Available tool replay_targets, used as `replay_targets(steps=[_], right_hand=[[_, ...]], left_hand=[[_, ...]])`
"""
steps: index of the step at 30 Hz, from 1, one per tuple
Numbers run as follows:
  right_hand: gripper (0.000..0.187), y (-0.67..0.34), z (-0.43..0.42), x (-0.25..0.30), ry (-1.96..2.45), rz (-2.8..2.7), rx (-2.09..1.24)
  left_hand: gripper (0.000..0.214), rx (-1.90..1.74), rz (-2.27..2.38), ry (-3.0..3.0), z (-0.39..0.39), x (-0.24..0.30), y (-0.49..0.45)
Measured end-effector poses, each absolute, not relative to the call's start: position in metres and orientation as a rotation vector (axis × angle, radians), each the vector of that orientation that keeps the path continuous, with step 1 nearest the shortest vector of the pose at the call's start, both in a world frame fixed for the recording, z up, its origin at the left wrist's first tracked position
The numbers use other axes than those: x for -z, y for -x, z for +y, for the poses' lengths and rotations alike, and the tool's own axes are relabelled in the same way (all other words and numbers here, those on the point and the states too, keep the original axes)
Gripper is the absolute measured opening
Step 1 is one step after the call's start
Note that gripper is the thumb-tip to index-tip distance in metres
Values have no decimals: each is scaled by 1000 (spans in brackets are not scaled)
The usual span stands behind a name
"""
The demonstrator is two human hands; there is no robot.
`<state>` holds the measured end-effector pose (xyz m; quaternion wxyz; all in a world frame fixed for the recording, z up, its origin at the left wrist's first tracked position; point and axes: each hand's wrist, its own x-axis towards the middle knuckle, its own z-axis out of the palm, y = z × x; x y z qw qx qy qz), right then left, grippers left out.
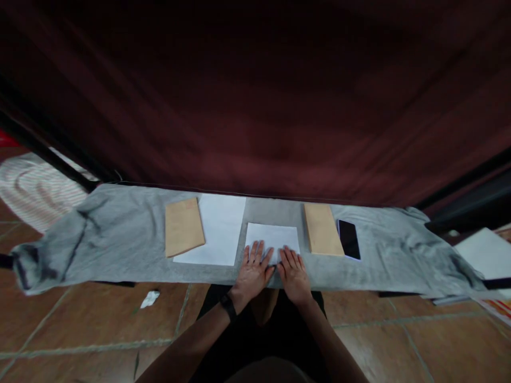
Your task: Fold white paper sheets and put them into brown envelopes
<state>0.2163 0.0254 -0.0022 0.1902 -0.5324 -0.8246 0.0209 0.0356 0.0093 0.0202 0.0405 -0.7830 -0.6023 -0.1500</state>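
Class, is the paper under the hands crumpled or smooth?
Smooth: the paper has straight visible edges; left hand and right hand partly hide it.

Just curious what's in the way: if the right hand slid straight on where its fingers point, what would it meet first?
Probably the dark red curtain, once the right hand crosses the smaller white paper it touches and the grey cloth beyond; depth is unclear.

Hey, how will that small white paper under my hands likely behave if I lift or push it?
The small white paper looks thin, so it's probably light and floppy. Your left hand and right hand rest on its near part, likely pinning that side. The grey cloth beneath wrinkles toward its ends, so pushing might bunch it.
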Motion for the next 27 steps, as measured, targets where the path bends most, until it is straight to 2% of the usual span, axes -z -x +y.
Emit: replay_targets(steps=[11,21,27], right_hand=[[45,-190,61,-11,1406,-2396,-152],[46,-177,97,-5,1599,-2274,-59],[49,-204,66,3,1738,-2083,16]], left_hand=[[48,514,-1824,2421,11,-21,-34],[59,479,-1778,2393,13,-14,-32],[63,522,-1800,2360,14,-5,-30]])
